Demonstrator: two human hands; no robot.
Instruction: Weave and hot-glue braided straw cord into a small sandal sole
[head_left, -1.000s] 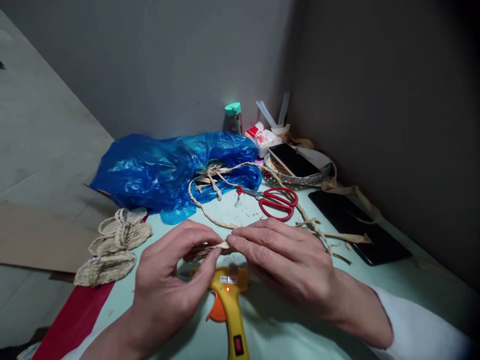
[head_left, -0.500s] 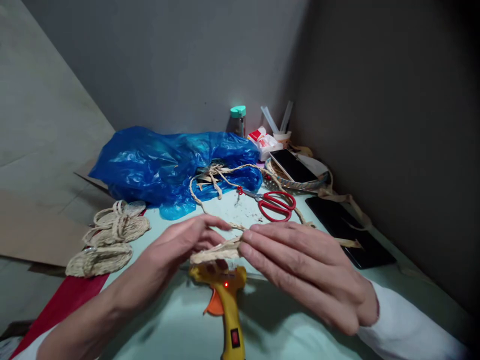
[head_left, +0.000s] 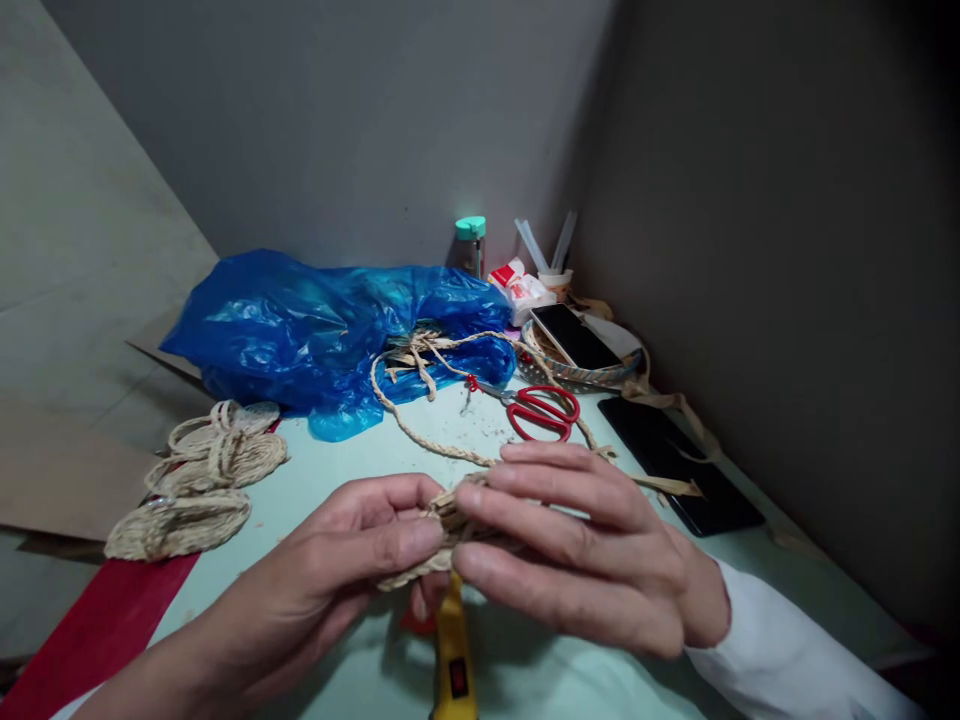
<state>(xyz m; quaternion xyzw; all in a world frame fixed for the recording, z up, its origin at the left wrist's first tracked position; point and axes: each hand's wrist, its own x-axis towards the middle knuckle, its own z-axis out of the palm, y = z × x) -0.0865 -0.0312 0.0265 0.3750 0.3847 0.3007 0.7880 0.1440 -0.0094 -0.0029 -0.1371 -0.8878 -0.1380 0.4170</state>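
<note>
1. As the head view shows, woven straw piece [head_left: 448, 513], clamped in left hand [head_left: 345, 550].
2. Right hand [head_left: 592, 545], fingers laid on it; whether clamped, cannot tell.
3. Yellow glue gun [head_left: 454, 645], below the grip.
4. Red-handled scissors [head_left: 517, 399], beyond it.

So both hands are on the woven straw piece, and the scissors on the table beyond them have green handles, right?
Not quite: the head view shows the scissors are red-handled. The left hand and right hand are on the woven straw piece, with the scissors on the table beyond.
</note>
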